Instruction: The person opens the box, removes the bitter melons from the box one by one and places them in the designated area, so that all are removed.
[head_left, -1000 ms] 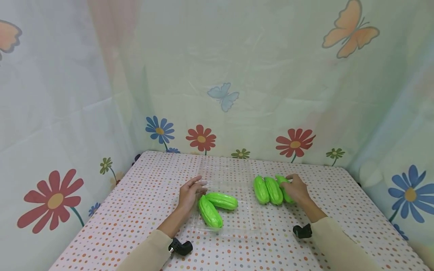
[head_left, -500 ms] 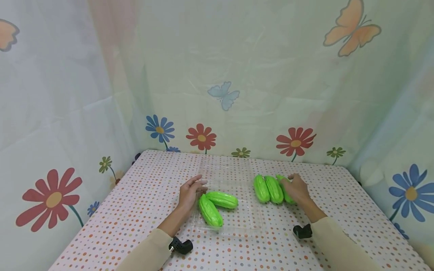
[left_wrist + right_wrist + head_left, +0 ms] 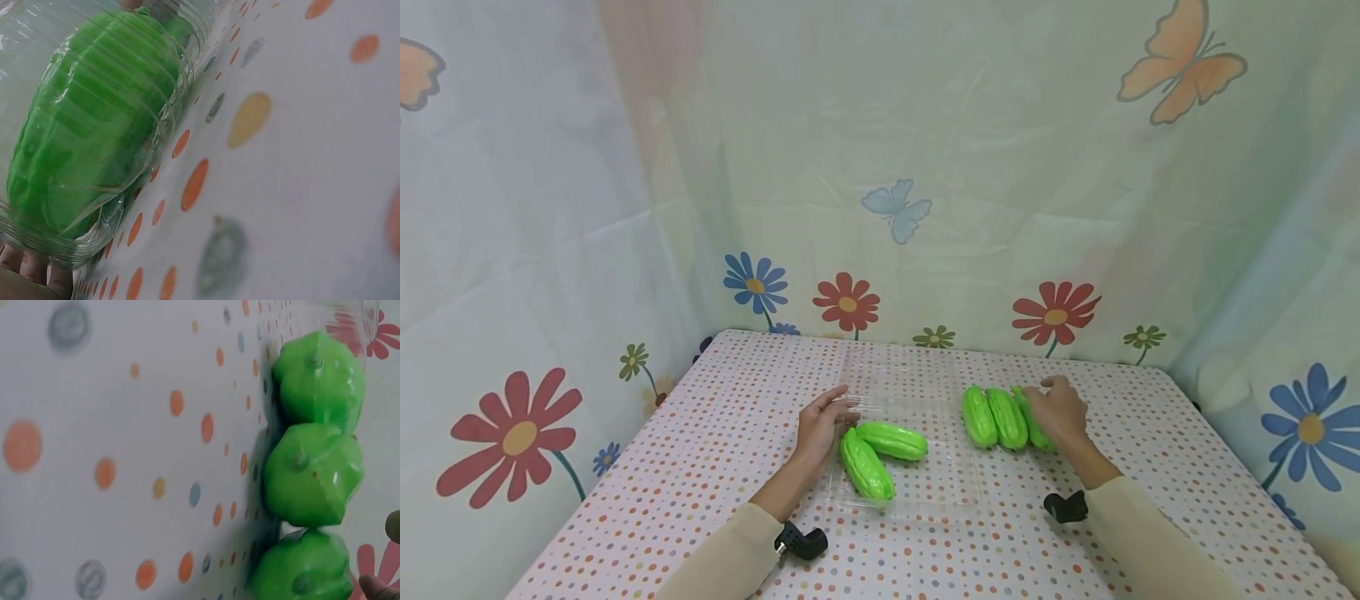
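Observation:
Two bright green, ridged gourds lie in a clear plastic clamshell box (image 3: 955, 492): one (image 3: 867, 465) slants along its left side, the other (image 3: 891, 441) lies across behind it. My left hand (image 3: 817, 423) rests at the box's left wall, fingers loosely extended; its fingertips (image 3: 37, 269) touch the box's end in the left wrist view. Right of the box, a row of three similar gourds (image 3: 980, 418) lies on the table. Over the rightmost gourd (image 3: 306, 569) is my right hand (image 3: 1062, 412), thumb and finger spread just above it and partly hiding it in the head view.
The box's lid (image 3: 898, 375) lies folded back toward the rear of the dotted tablecloth (image 3: 760, 375). A flowered curtain (image 3: 970, 208) hangs behind and on both sides. A black wrist camera (image 3: 805, 542) sits on each sleeve.
My right hand has shifted slightly up and back over the rightmost gourd, its fingers loosening. My left hand and the gourds in the box stay put.

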{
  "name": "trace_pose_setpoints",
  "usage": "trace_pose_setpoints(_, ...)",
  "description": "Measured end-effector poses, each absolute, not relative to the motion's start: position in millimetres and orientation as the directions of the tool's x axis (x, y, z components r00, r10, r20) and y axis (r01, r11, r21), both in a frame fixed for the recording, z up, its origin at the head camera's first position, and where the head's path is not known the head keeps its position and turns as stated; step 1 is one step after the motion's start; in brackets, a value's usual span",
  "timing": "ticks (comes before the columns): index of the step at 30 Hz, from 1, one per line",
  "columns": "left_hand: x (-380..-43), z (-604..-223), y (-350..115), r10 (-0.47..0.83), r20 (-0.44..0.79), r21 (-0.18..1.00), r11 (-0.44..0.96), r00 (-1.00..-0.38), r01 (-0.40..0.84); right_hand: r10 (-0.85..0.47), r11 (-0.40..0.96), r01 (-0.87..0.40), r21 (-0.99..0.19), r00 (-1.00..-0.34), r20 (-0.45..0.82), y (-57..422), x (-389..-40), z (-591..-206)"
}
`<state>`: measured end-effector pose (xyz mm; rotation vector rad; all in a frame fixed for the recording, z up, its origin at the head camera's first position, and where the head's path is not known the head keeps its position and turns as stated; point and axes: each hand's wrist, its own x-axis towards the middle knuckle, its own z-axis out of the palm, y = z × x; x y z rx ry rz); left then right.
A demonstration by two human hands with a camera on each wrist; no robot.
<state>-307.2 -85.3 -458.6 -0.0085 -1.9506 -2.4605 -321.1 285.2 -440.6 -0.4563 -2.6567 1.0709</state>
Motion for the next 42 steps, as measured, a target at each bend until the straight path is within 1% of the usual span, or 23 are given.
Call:
trace_pose_setpoints(5, -299, -449, -85, 0.005, 0.013, 0.970, -0.242, -1.000, 0.011, 0.378, 0.681, 0.176, -0.711, -0.916, 0.136, 272, -321, -433)
trace_pose_setpoints(15, -302, -449, -85, 0.012, 0.023, 0.975, -0.220, -1.000, 0.020, 0.287, 0.688, 0.043, -0.724, -0.933, 0.217, 237, -316, -414)
trace_pose_setpoints(23, -300, -448, -86, 0.008, 0.023, 0.975, -0.222, -1.000, 0.021, 0.199, 0.699, -0.029, -0.715, -0.952, 0.233, 217, -313, -415)
trace_pose_setpoints(26, -300, -449, -86, 0.004, 0.017, 0.972, -0.235, -1.000, 0.015, 0.186, 0.672, -0.050, -0.739, -0.954, 0.234, 211, -312, -417)
trace_pose_setpoints(33, -298, -452, -84, -0.008, 0.020, 0.973, -0.228, -1.000, 0.022, 0.138, 0.545, -0.122, -0.829, -0.963, 0.232, 196, -309, -412)
trace_pose_setpoints(36, -299, -452, -84, -0.004, 0.016, 0.970, -0.241, -1.000, 0.016, 0.124, 0.526, -0.143, -0.839, -0.963, 0.241, 189, -307, -408)
trace_pose_setpoints(42, -317, -475, -83, -0.024, 0.019, 0.969, -0.247, -1.000, 0.025, 0.075, 0.522, -0.180, -0.833, -0.964, 0.255, 181, -306, -406)
